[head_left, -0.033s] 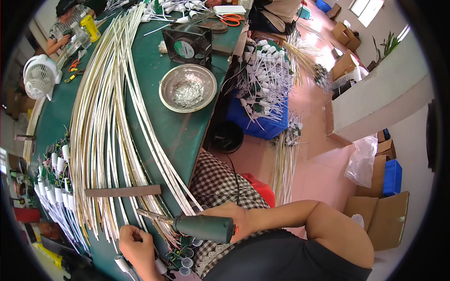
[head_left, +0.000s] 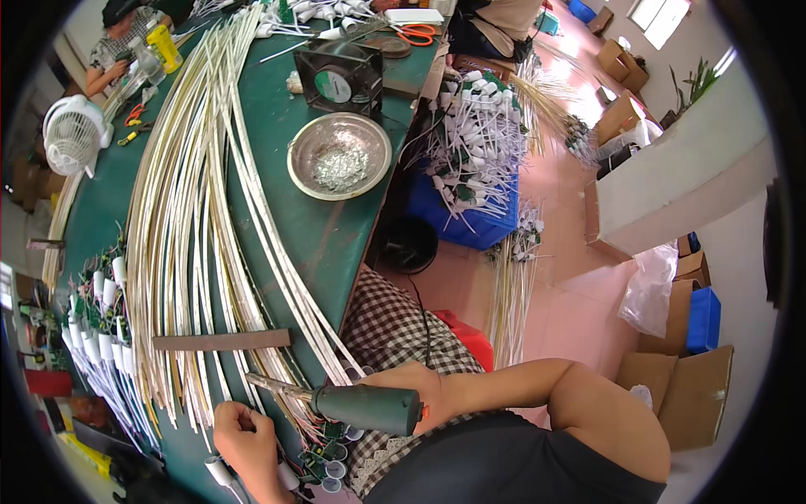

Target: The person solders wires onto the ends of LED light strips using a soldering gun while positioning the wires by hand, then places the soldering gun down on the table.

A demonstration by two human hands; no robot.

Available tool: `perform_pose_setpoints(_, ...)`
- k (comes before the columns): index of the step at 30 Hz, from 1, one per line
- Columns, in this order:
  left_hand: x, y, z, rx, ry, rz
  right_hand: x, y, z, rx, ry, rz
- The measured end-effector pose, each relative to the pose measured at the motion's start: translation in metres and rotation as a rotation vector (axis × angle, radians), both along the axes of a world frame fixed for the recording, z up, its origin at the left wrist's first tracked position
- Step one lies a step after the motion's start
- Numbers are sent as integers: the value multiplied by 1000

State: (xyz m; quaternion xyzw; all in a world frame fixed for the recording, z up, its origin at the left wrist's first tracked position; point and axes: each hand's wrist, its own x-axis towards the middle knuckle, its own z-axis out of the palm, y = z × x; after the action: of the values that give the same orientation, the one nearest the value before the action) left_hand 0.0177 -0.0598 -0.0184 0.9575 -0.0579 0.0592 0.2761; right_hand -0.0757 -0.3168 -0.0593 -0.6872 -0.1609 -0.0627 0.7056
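Nothing has moved since the earlier frame. At lower centre, my right hand point(head_left: 420, 393) grips a green soldering gun point(head_left: 365, 406), tip aimed at white wire ends point(head_left: 277, 382) my left hand point(head_left: 243, 433) pinches on the green counter point(head_left: 277, 126). I judge soldering underway; next, touch tip precisely. Metal bowl point(head_left: 339, 155) sits above.

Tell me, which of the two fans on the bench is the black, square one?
The black fan behind the metal bowl, near the bench's right edge. The other, the white fan, is round with a wire cage, at the far left.

Green bench point(head_left: 277, 151); long white wires point(head_left: 180, 210), metal bowl point(head_left: 339, 155), black fan point(head_left: 340, 77), possibly scissors point(head_left: 413, 34)
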Motion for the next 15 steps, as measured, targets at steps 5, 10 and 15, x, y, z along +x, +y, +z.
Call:
perform_pose_setpoints(5,2,-11,10,-31,57,-18,-1,-2,2,-38,-28,-5)
perform_pose_setpoints(10,-4,-1,8,-61,62,26,-3,1,-6,-118,0,38)
perform_pose_setpoints(15,-3,-3,10,-99,63,1,-8,-2,-11,-47,84,57)
